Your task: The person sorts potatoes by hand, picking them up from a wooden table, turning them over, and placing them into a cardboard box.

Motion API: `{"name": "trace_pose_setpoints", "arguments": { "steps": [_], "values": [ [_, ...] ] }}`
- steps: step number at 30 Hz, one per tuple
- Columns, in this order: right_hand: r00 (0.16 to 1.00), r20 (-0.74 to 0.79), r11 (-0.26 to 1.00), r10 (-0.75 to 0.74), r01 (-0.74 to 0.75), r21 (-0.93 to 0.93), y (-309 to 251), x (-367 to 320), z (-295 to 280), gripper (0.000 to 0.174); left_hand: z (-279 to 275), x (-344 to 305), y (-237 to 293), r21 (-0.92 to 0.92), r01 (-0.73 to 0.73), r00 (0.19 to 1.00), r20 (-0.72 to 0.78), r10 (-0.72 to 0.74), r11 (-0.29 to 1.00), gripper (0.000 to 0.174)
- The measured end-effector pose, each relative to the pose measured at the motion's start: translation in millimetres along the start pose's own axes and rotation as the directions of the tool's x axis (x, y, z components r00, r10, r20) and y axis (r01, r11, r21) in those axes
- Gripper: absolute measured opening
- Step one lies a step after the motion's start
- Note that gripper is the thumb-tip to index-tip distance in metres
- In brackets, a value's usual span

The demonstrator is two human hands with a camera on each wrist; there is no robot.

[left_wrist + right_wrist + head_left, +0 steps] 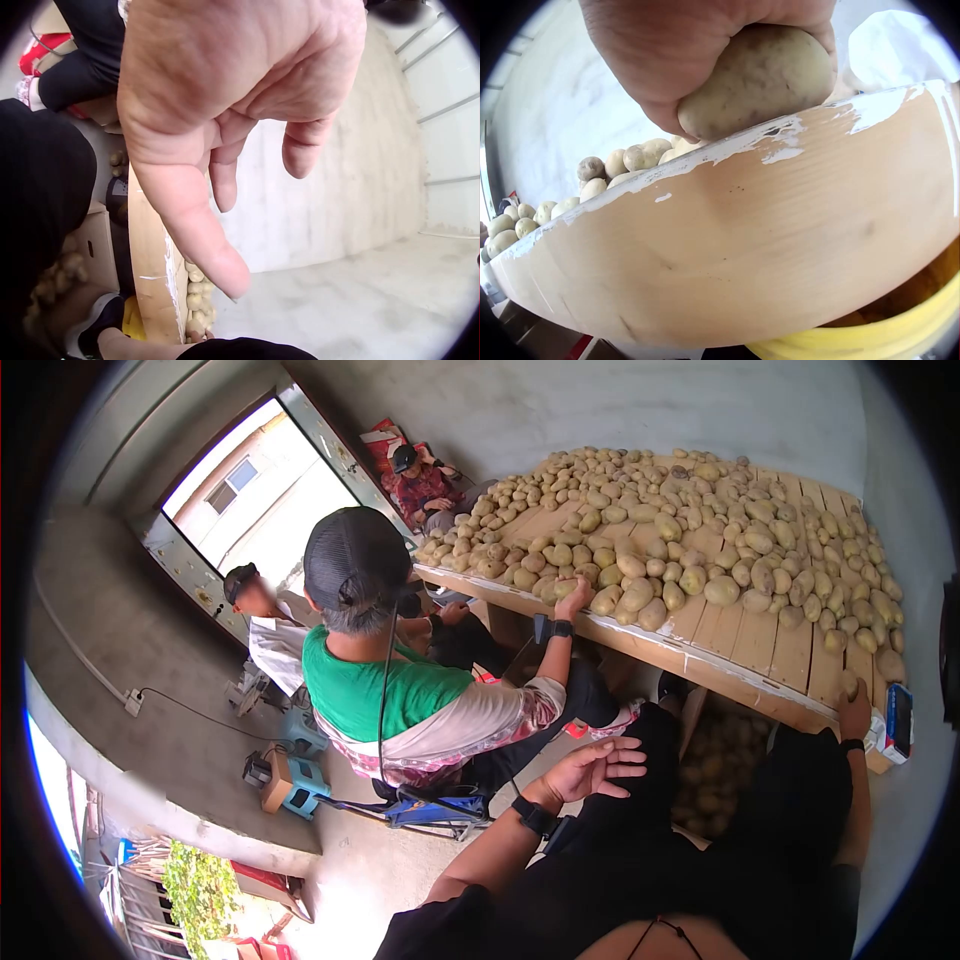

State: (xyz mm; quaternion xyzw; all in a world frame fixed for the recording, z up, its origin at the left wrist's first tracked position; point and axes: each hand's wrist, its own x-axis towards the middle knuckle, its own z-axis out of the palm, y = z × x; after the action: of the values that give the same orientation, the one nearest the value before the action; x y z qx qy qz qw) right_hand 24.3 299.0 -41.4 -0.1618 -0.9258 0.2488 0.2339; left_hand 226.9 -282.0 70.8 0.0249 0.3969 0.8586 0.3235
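My right hand grips a potato at the near right edge of the wooden table. Close up in the right wrist view, thumb and fingers curl round this potato, right at the table's white-flecked edge. My left hand hangs in the air over my lap, palm turned up and fingers loosely spread, holding nothing. The left wrist view shows the same hand with nothing between its fingers. Many loose potatoes cover much of the tabletop.
A person in a green vest sits close on my left, one hand among the potatoes. Two more people sit farther off. A blue-and-white box stands at the table's right corner. More potatoes lie beneath the table, beside a yellow bucket.
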Motion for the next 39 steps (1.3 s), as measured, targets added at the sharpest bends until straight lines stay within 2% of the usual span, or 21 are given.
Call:
{"name": "trace_pose_setpoints", "arguments": {
  "steps": [2, 5, 7, 9, 10, 11, 12, 13, 14, 15, 17, 19, 21, 23, 27, 28, 31, 32, 35, 37, 39],
  "values": [
    [0.994, -0.047, 0.990, 0.098, -0.093, 0.103, 0, 1, -6, 0.053, -1, 5, -2, -0.010, -0.001, 1.000, 0.026, 0.002, 1.000, 0.061],
    [0.994, 0.002, 0.848, 0.109, -0.094, 0.522, 36, 29, 22, 0.051, 7, 12, 5, 0.013, 0.019, 0.999, 0.038, -0.019, 1.000, 0.060],
    [0.979, 0.157, 0.670, 0.129, -0.203, 0.714, -7, 30, -7, 0.048, 13, 19, 11, 0.042, 0.027, 0.998, 0.047, -0.029, 0.999, 0.060],
    [0.967, 0.255, 0.561, -0.005, -0.208, 0.801, -75, 22, -56, 0.049, 21, 26, 18, 0.076, 0.030, 0.998, 0.060, -0.034, 0.997, 0.061],
    [0.948, 0.296, 0.535, -0.116, -0.191, 0.823, -81, 30, -61, 0.051, 27, 32, 22, 0.102, 0.023, 0.997, 0.074, -0.031, 0.994, 0.061],
    [0.916, 0.372, 0.549, -0.149, -0.236, 0.802, -119, 24, -89, 0.052, 32, 38, 27, 0.123, 0.019, 0.996, 0.090, -0.031, 0.992, 0.061],
    [0.875, 0.398, 0.532, -0.277, -0.205, 0.821, -137, 26, -103, 0.054, 38, 45, 30, 0.151, 0.012, 0.995, 0.100, -0.028, 0.988, 0.061],
    [0.841, 0.421, 0.568, -0.339, -0.174, 0.805, -155, 26, -115, 0.054, 46, 52, 33, 0.166, 0.005, 0.992, 0.120, -0.026, 0.986, 0.061],
    [0.793, 0.415, 0.604, -0.446, -0.076, 0.794, -175, 26, -129, 0.053, 53, 59, 35, 0.181, -0.002, 0.990, 0.139, -0.024, 0.984, 0.060],
    [0.748, 0.483, 0.698, -0.454, -0.038, 0.715, -191, 29, -142, 0.052, 62, 65, 37, 0.197, -0.014, 0.987, 0.158, -0.017, 0.980, 0.059],
    [0.607, 0.492, 0.588, -0.624, -0.050, 0.807, -227, 24, -160, 0.052, 84, 79, 42, 0.232, -0.027, 0.982, 0.188, -0.018, 0.972, 0.059],
    [0.506, 0.474, 0.571, -0.721, 0.045, 0.820, -255, 16, -174, 0.051, 100, 94, 45, 0.244, -0.056, 0.969, 0.248, -0.006, 0.968, 0.060],
    [0.428, 0.455, 0.594, -0.781, 0.284, 0.753, -279, 4, -190, 0.051, 115, 109, 45, 0.185, -0.087, 0.954, 0.299, 0.028, 0.979, 0.062],
    [0.384, 0.388, 0.518, -0.838, 0.334, 0.788, -291, -14, -192, 0.052, 131, 117, 44, 0.182, -0.127, 0.954, 0.292, 0.069, 0.975, 0.071],
    [0.253, 0.320, 0.405, -0.913, 0.478, 0.780, -289, -43, -194, 0.053, 141, 134, 30, -0.074, -0.040, 0.929, 0.364, 0.064, 0.996, 0.082],
    [0.255, 0.307, 0.398, -0.917, 0.523, 0.754, -284, -48, -193, 0.052, 143, 138, 25, -0.148, 0.000, 0.917, 0.394, 0.059, 0.989, 0.082],
    [0.216, 0.436, 0.481, -0.874, 0.520, 0.706, -272, -52, -182, 0.052, 149, 145, 9, -0.213, 0.016, 0.954, 0.296, 0.049, 0.977, 0.080],
    [0.223, 0.422, 0.475, -0.879, 0.502, 0.723, -269, -52, -180, 0.052, 147, 148, 4, -0.228, 0.013, 0.959, 0.279, 0.052, 0.974, 0.078],
    [0.359, 0.427, 0.544, -0.830, 0.357, 0.759, -261, -49, -182, 0.047, 139, 151, -2, -0.368, 0.056, 0.948, 0.311, 0.067, 0.928, 0.073],
    [0.448, 0.269, 0.436, -0.852, 0.324, 0.840, -249, -37, -161, 0.043, 138, 152, -2, -0.247, -0.022, 0.957, 0.274, 0.092, 0.969, 0.068],
    [0.529, 0.461, 0.577, -0.713, 0.070, 0.813, -247, -33, -177, 0.048, 134, 149, -3, -0.166, -0.059, 0.966, 0.239, 0.098, 0.984, 0.068]
  ]
}}
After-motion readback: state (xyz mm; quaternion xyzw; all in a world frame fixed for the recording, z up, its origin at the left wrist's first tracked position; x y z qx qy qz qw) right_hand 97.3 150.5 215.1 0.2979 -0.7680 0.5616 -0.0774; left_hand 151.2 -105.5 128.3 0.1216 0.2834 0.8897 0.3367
